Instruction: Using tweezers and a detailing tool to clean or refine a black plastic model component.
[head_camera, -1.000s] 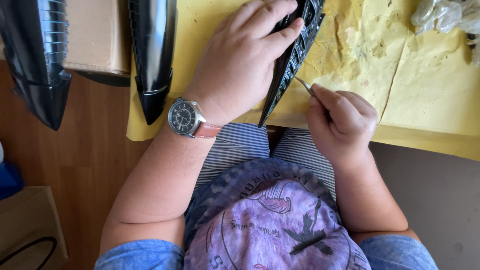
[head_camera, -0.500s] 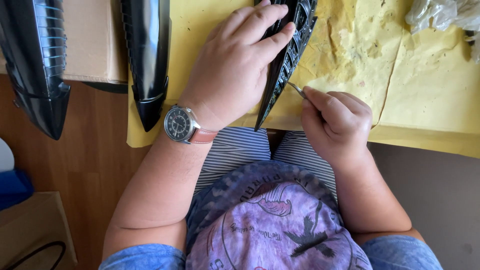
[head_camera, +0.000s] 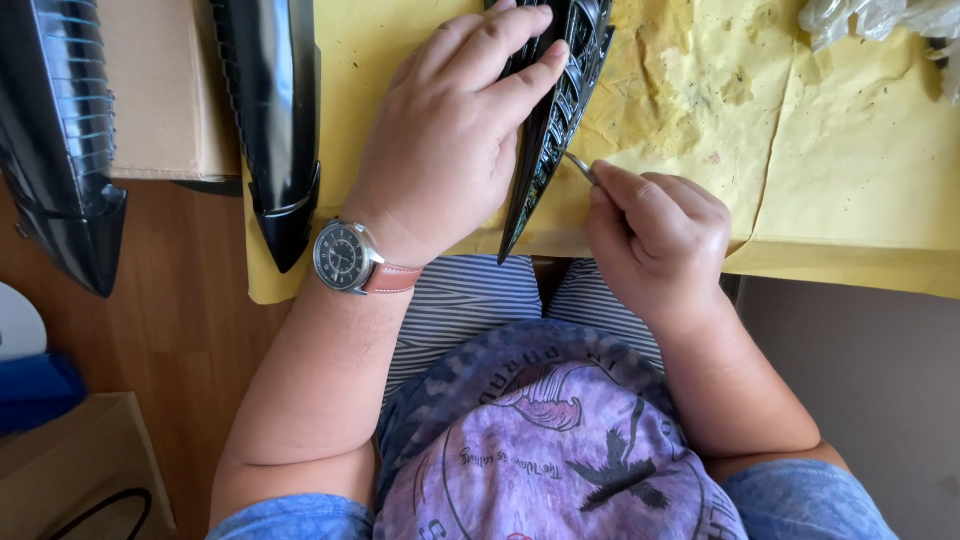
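A long glossy black pointed shell with ribbed inner detail (head_camera: 556, 110) lies on stained yellow paper (head_camera: 830, 150), its tip toward me. My left hand (head_camera: 450, 130), with a wristwatch on a brown strap, presses flat on the shell and holds it down. My right hand (head_camera: 655, 235) is closed around a thin metal tool (head_camera: 581, 167), whose tip touches the shell's right edge.
Two more black pointed shells lie at the left, one (head_camera: 270, 110) partly on the paper and one (head_camera: 60, 140) over the wooden floor. A tan cardboard box (head_camera: 165, 90) sits between them. Crumpled clear plastic (head_camera: 870, 18) is at the top right. Another box (head_camera: 70, 470) is at the bottom left.
My right hand and the tool have shifted slightly up along the shell's edge. My left hand stays pressed on the shell.
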